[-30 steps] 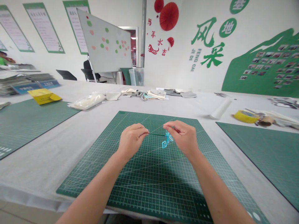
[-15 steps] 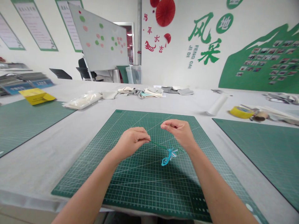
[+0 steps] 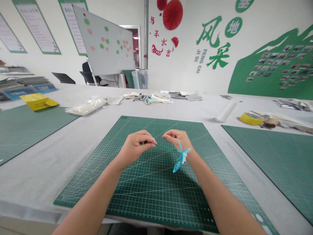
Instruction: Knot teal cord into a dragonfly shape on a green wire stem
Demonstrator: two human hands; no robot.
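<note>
Between finger and thumb, my left hand (image 3: 135, 146) pinches the end of a thin green stem (image 3: 166, 147). The stem runs to the right and carries a bright blue flower-like ornament (image 3: 180, 159) with a curled drooping part and small white beads. My right hand (image 3: 180, 139) is closed in a pinch just above the stem, beside the ornament; whatever its fingertips hold is too fine to make out. Both hands are above a green gridded cutting mat (image 3: 146, 192), and the ornament hangs over it near my right wrist.
More cutting mats lie at the left (image 3: 31, 130) and right. Along the back are a plastic-wrapped packet (image 3: 86, 106), folded cloth pieces (image 3: 160, 97), a yellow card folder (image 3: 39, 101), a white roll (image 3: 227, 111) and yellow tape (image 3: 250, 118).
My right hand has moved left and slightly down, closer to my left hand. The ornament has turned on its stem and risen a little, showing its beads more to the right.
</note>
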